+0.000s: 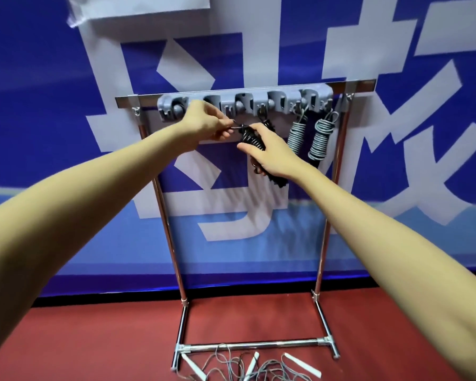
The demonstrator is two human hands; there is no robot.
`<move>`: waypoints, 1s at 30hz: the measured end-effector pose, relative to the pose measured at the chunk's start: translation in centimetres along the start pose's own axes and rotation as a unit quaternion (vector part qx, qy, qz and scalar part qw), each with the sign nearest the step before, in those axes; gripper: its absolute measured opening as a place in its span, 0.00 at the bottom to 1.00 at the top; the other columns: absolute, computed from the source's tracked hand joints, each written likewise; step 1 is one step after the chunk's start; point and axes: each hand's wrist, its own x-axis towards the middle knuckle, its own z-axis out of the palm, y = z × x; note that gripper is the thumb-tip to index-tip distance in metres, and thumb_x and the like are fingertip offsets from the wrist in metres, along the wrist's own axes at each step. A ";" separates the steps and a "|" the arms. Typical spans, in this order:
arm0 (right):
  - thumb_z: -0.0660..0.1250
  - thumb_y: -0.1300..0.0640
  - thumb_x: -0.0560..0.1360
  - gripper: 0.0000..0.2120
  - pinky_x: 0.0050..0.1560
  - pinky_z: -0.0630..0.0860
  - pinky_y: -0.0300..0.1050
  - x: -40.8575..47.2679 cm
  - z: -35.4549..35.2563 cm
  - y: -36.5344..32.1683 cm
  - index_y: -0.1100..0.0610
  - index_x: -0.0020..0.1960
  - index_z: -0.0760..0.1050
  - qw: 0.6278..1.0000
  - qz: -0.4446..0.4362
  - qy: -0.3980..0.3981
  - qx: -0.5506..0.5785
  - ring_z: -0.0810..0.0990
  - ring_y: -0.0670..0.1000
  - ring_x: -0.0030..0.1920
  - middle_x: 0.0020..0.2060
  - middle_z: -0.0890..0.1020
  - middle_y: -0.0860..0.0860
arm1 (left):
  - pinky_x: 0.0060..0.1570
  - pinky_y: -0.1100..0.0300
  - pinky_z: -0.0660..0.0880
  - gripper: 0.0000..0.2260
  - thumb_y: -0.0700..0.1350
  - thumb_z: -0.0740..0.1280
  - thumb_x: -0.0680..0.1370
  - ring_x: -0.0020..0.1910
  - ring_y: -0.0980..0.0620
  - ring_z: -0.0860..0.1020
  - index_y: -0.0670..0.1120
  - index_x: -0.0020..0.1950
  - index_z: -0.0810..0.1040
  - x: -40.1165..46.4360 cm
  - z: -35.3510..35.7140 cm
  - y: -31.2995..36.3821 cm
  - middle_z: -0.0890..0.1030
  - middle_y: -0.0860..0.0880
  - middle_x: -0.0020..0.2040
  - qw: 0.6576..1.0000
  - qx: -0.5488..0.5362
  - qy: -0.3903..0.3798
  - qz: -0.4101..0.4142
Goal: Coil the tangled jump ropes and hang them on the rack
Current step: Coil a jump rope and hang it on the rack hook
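Pinching a small metal ring (235, 127), the left hand (208, 125) was held just below the grey plastic hook rail (245, 104) of the chrome rack (171, 229). At three o'clock, the coiled black jump rope (252, 138) was gripped by the right hand (272, 152); two grey coiled ropes (308, 136) hung further right. At six o'clock, tangled grey ropes with white handles (245, 367) lay on the red floor (107, 339).

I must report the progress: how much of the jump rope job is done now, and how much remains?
Done: two grey coiled ropes hang from the grey hook rail of the rack, and a black one seems to hang beside them. In hand: the left hand pinches a loop of a black coiled rope, which the right hand grips. Left: tangled grey ropes with white handles lie on the red floor.
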 end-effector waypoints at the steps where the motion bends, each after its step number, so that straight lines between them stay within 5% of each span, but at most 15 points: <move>1: 0.66 0.48 0.78 0.16 0.37 0.79 0.50 0.9 0.0 0.0 0.53 0.62 0.67 1.000 -0.002 0.006 -0.025 0.81 0.57 0.33 0.38 0.80 0.52 | 0.27 0.69 0.74 0.08 0.34 0.67 0.78 0.22 0.60 0.76 0.38 0.38 0.77 0.7 -0.3 0.0 0.79 0.51 0.24 1.000 -0.008 0.006 0.000; 5: 0.64 0.42 0.77 0.22 0.56 0.75 0.55 4.2 0.2 0.1 0.51 0.65 0.66 0.995 0.003 0.029 -0.099 0.80 0.57 0.52 0.55 0.80 0.53 | 0.29 0.69 0.76 0.06 0.34 0.69 0.76 0.23 0.59 0.76 0.37 0.40 0.78 3.1 -1.1 -0.3 0.80 0.47 0.27 0.998 -0.045 0.044 -0.003; 9: 0.62 0.43 0.79 0.27 0.60 0.72 0.55 6.2 0.8 -0.2 0.53 0.73 0.60 0.988 0.026 0.043 -0.148 0.74 0.60 0.64 0.65 0.75 0.56 | 0.28 0.69 0.76 0.07 0.34 0.70 0.76 0.22 0.59 0.76 0.38 0.38 0.78 4.7 -1.3 -0.9 0.80 0.47 0.27 0.993 -0.086 0.077 -0.013; 21: 0.60 0.44 0.80 0.26 0.53 0.68 0.51 8.4 1.8 0.9 0.53 0.73 0.60 0.979 0.065 0.063 -0.181 0.74 0.61 0.64 0.65 0.75 0.57 | 0.28 0.68 0.76 0.08 0.34 0.67 0.78 0.21 0.59 0.76 0.39 0.39 0.77 7.4 -0.3 -2.2 0.79 0.44 0.31 0.989 -0.104 0.095 -0.033; 25: 0.61 0.44 0.80 0.26 0.49 0.68 0.49 9.3 2.3 1.0 0.56 0.72 0.61 0.982 0.070 0.066 -0.163 0.75 0.59 0.62 0.63 0.76 0.56 | 0.28 0.68 0.77 0.07 0.35 0.67 0.78 0.22 0.58 0.76 0.39 0.40 0.78 8.0 -0.5 -2.4 0.80 0.47 0.26 0.988 -0.109 0.102 -0.042; 30: 0.62 0.45 0.79 0.24 0.49 0.79 0.58 9.0 3.0 1.7 0.58 0.68 0.62 0.989 0.079 0.057 -0.113 0.81 0.60 0.41 0.54 0.79 0.58 | 0.29 0.65 0.78 0.11 0.34 0.63 0.81 0.21 0.57 0.76 0.39 0.38 0.75 7.3 -0.9 -3.7 0.78 0.43 0.32 0.994 -0.067 0.089 -0.009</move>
